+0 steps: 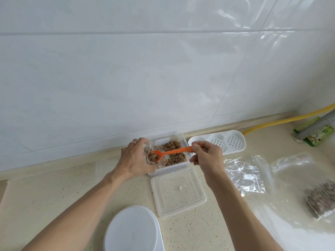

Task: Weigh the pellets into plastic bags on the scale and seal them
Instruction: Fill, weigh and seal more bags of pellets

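A clear plastic container [178, 137] of brown pellets [174, 153] stands against the wall. My left hand [135, 159] holds a small clear plastic bag [151, 157] open over the container's left side, with some pellets inside it. My right hand [207, 156] grips the handle of an orange spoon [174, 151], whose bowl sits in the bag's mouth. The white round scale [131, 230] lies at the bottom edge, nearer me, with nothing on it. A filled bag of pellets [320, 200] lies at the far right.
The container's clear lid [178, 192] lies in front of it. Empty clear bags [248, 175] are spread on the counter to the right. A white perforated tray [217, 141], a yellow hose [290, 119] and a green packet [316, 134] sit along the wall.
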{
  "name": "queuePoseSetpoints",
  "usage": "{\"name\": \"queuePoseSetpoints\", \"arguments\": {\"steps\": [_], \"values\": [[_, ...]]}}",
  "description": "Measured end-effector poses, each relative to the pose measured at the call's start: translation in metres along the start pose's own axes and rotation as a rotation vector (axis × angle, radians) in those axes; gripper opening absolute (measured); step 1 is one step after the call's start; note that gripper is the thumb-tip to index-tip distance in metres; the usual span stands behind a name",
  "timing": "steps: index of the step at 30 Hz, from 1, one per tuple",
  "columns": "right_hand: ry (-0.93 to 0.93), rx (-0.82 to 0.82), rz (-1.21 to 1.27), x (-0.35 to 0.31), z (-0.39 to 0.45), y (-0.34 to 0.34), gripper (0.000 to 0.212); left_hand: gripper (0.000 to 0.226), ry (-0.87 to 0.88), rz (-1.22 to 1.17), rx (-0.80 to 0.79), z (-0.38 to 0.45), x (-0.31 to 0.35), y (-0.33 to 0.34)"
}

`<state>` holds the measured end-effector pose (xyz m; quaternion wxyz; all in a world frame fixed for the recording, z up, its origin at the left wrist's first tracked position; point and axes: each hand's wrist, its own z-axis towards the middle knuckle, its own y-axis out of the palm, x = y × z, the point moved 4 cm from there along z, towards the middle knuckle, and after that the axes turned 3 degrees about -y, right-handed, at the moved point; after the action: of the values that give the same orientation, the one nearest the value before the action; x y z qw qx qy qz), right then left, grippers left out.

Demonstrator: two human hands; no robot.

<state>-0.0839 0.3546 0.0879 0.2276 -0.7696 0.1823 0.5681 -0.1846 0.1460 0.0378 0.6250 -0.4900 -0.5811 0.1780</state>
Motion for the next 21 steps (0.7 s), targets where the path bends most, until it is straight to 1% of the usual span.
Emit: {"name": "queuePoseSetpoints", "arguments": {"steps": [2,5,8,10,12,15,21], "values": [[-0.043,0.001,-0.045,-0.003,0.001,0.002,0.010,0.081,0.011,-0.051,0.022,0.000,-0.001,0.000],[-0.161,0.013,-0.127,-0.011,0.001,0.005,0.012,0.072,0.032,-0.089,0.084,-0.001,0.000,-0.004],[-0.241,-0.041,-0.218,-0.015,0.000,0.013,0.012,0.071,0.043,-0.088,0.076,-0.001,0.004,-0.003],[-0.213,-0.037,-0.199,-0.013,0.000,0.015,0.012,0.066,0.047,-0.130,0.070,-0.001,0.004,-0.001],[-0.136,-0.009,-0.110,-0.007,0.003,0.013,0.012,0.065,0.057,-0.168,0.058,-0.002,0.005,0.000],[-0.027,0.006,0.037,0.004,0.007,0.008,0.011,0.068,0.068,-0.220,0.048,-0.003,0.008,-0.002],[0.105,-0.018,0.268,0.019,0.011,0.010,0.014,0.077,0.095,-0.267,0.030,-0.002,0.014,-0.001]]}}
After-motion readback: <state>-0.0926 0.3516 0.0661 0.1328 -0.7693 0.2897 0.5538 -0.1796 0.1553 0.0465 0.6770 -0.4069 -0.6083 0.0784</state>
